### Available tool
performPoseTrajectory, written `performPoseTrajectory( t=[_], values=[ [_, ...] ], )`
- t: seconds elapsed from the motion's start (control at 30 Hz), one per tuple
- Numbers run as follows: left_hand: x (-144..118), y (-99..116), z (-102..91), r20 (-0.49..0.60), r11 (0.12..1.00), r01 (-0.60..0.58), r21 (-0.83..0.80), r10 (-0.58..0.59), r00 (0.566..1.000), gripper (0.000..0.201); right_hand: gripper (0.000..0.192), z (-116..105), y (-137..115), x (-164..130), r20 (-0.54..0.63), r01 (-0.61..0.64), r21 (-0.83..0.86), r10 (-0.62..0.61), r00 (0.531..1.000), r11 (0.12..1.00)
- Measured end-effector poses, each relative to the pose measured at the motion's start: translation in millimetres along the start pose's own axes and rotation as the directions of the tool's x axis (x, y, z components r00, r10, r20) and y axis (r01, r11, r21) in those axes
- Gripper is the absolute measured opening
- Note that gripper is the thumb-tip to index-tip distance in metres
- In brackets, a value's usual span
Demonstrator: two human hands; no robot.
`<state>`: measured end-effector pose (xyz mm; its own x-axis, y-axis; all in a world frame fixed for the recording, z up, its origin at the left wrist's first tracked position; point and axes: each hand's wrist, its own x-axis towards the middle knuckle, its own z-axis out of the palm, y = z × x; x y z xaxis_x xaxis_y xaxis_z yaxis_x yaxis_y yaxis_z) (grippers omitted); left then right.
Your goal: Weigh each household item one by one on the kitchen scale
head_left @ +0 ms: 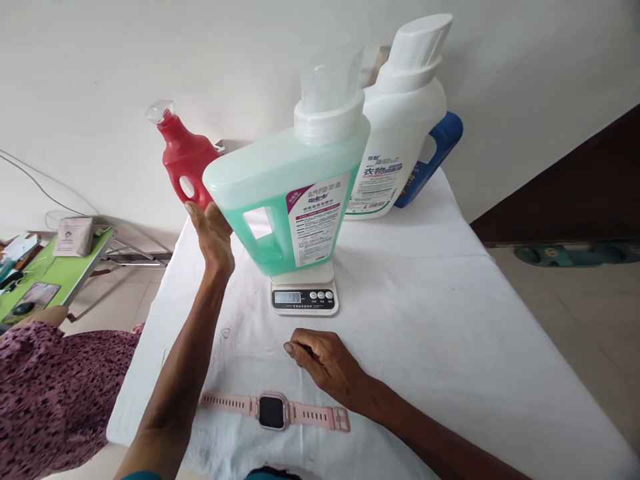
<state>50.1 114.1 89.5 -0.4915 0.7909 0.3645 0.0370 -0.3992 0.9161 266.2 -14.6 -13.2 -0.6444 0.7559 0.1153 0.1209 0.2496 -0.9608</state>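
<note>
Up at centre-left of the frame, the left hand (214, 235) is open, its palm and fingers pressed flat against the side of the green detergent bottle (285, 200), which stands on the small kitchen scale (305, 293) at mid-frame. Lower down, the right hand (327, 367) rests on the white tablecloth (450, 320), fingers curled loosely and holding nothing. For a true reading, I judge the steadying palm should lift fully clear once the bottle sits centred and upright on the platform. Below the right hand lies a pink watch (273, 410). Behind the scale stand a white bottle (400, 133), a blue jug (440, 147) and a red bottle (186, 160).
</note>
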Motion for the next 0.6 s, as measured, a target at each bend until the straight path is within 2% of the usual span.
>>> performPoseTrajectory(
  t=[0.13,0.27,0.37,0.6],
  values=[
    [-3.1,-42.4,-11.9,-0.171,0.977,0.192,-0.096,-0.206,0.963,0.06,0.039,3.9,0.6,-2.1,0.025,0.078,-0.082,-0.076,0.997,0.994],
    [-9.9,-75.1,-22.3,-0.217,0.952,0.3,-0.066,-0.307,0.927,0.058,0.03,8.8,3.9,-5.5,0.029,0.126,-0.114,-0.123,0.992,0.986],
    [-12.1,-83.7,-27.3,-0.215,0.95,0.311,-0.04,-0.312,0.925,0.057,0.025,10.4,6.7,-6.2,0.021,0.138,-0.123,-0.137,0.99,0.983],
    [-11.8,-85.3,-29.3,-0.191,0.957,0.291,-0.006,-0.287,0.939,0.056,0.025,10.7,8.6,-4.2,-0.004,0.167,-0.175,-0.171,0.985,0.97]
  ],
)
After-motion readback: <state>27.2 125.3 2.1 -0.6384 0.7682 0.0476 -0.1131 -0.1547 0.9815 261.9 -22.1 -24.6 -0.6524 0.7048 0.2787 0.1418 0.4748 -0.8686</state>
